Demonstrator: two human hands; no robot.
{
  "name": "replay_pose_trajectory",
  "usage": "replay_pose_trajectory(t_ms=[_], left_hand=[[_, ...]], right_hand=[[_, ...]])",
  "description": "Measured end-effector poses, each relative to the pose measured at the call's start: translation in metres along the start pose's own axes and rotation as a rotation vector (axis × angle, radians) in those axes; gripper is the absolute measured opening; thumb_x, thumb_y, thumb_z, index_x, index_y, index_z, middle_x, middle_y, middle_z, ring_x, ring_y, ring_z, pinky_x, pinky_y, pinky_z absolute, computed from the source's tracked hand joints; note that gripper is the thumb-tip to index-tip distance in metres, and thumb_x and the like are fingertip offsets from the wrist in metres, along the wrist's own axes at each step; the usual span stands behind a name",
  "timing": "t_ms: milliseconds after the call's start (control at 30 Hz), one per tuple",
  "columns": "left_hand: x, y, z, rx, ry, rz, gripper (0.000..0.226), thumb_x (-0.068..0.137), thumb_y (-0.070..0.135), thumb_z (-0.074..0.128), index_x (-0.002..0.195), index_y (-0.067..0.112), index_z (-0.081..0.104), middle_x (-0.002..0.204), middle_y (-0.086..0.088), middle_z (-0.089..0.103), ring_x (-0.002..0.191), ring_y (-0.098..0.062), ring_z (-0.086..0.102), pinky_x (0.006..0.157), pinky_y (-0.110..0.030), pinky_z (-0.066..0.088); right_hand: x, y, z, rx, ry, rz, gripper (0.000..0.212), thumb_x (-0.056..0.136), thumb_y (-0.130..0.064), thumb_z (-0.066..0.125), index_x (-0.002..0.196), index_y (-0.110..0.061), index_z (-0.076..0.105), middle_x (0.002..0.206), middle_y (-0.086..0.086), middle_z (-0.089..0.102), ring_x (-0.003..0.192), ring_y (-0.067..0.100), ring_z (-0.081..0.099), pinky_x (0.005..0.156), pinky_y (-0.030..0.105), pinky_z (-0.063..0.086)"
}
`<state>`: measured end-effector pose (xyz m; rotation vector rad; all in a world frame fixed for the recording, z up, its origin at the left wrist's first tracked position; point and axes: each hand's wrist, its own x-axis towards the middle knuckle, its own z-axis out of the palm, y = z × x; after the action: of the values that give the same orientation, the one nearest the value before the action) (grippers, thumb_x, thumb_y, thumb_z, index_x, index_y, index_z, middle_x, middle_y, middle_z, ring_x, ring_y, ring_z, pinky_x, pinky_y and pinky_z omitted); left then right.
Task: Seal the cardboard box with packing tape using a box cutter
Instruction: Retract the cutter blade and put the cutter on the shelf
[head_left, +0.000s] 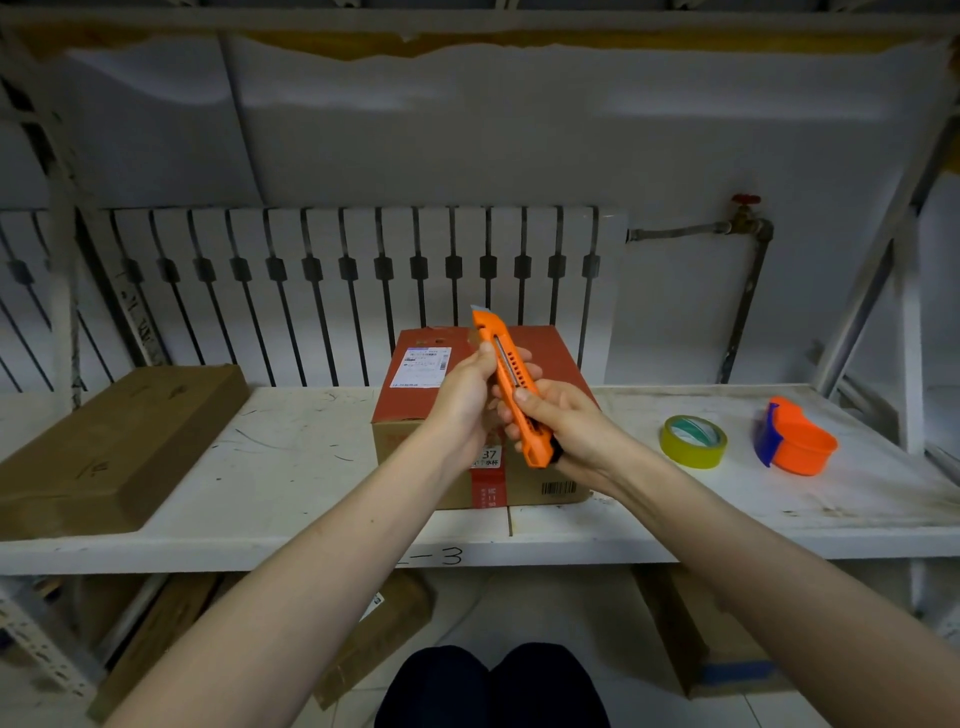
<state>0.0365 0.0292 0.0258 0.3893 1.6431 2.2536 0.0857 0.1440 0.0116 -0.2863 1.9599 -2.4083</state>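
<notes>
An orange box cutter (506, 371) is held up over the middle of the white shelf, its short blade tip pointing up and away. My right hand (563, 426) grips its lower handle, thumb on the slider. My left hand (467, 395) pinches the upper part of the cutter from the left. Behind and below both hands stands the cardboard box (415, 415), red on top with a white shipping label, flaps closed. A roll of yellowish packing tape (693, 441) lies flat to the right of the box.
An orange and blue tape dispenser (795, 439) sits at the right end of the shelf (291, 467). A flat brown carton (114, 441) lies on the left. A radiator and a pipe with a red valve (745, 200) line the back wall. More cartons lie below.
</notes>
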Motion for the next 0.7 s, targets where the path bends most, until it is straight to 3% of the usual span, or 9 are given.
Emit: replay_pose_trajectory(t_ms=[167, 233, 333, 400, 700], left_hand=[[0.001, 0.0, 0.001, 0.006, -0.005, -0.024, 0.045, 0.099, 0.042, 0.031, 0.1, 0.012, 0.064, 0.086, -0.004, 0.071, 0.039, -0.009, 0.047, 0.037, -0.022, 0.039], [0.003, 0.003, 0.0, 0.011, 0.003, 0.003, 0.044, 0.099, 0.041, 0.029, 0.1, 0.012, 0.063, 0.086, -0.003, 0.07, 0.047, -0.009, 0.054, 0.04, -0.022, 0.041], [0.006, 0.007, -0.002, 0.086, 0.014, 0.063, 0.043, 0.1, 0.038, 0.027, 0.098, 0.014, 0.063, 0.091, -0.004, 0.069, 0.067, -0.007, 0.064, 0.05, -0.018, 0.047], [0.007, 0.007, -0.001, 0.138, -0.001, 0.084, 0.043, 0.101, 0.037, 0.027, 0.097, 0.015, 0.063, 0.093, -0.003, 0.07, 0.078, -0.012, 0.063, 0.062, -0.023, 0.048], [0.01, 0.001, -0.001, 0.258, -0.026, 0.143, 0.036, 0.101, 0.033, 0.028, 0.095, 0.02, 0.061, 0.093, 0.0, 0.07, 0.09, -0.018, 0.061, 0.095, -0.048, 0.04]], right_hand=[[0.001, 0.005, -0.003, -0.014, 0.016, -0.012, 0.023, 0.096, -0.022, 0.045, 0.099, -0.006, 0.061, 0.081, 0.007, 0.064, 0.067, 0.012, 0.062, 0.059, 0.022, 0.053], [-0.001, 0.005, -0.003, -0.091, 0.063, 0.003, 0.033, 0.096, -0.034, 0.044, 0.095, -0.009, 0.066, 0.079, 0.007, 0.068, 0.068, 0.013, 0.065, 0.058, 0.022, 0.054], [-0.003, 0.01, -0.002, -0.221, 0.155, -0.001, 0.037, 0.092, -0.044, 0.049, 0.085, -0.013, 0.068, 0.068, 0.003, 0.07, 0.061, 0.013, 0.064, 0.051, 0.019, 0.052], [-0.003, 0.012, -0.002, -0.235, 0.182, -0.027, 0.037, 0.091, -0.044, 0.049, 0.081, -0.014, 0.067, 0.063, 0.001, 0.069, 0.057, 0.01, 0.063, 0.048, 0.018, 0.05], [-0.003, 0.015, -0.005, -0.276, 0.212, 0.007, 0.038, 0.095, -0.045, 0.042, 0.08, -0.014, 0.058, 0.057, -0.004, 0.06, 0.051, 0.008, 0.054, 0.045, 0.017, 0.041]])
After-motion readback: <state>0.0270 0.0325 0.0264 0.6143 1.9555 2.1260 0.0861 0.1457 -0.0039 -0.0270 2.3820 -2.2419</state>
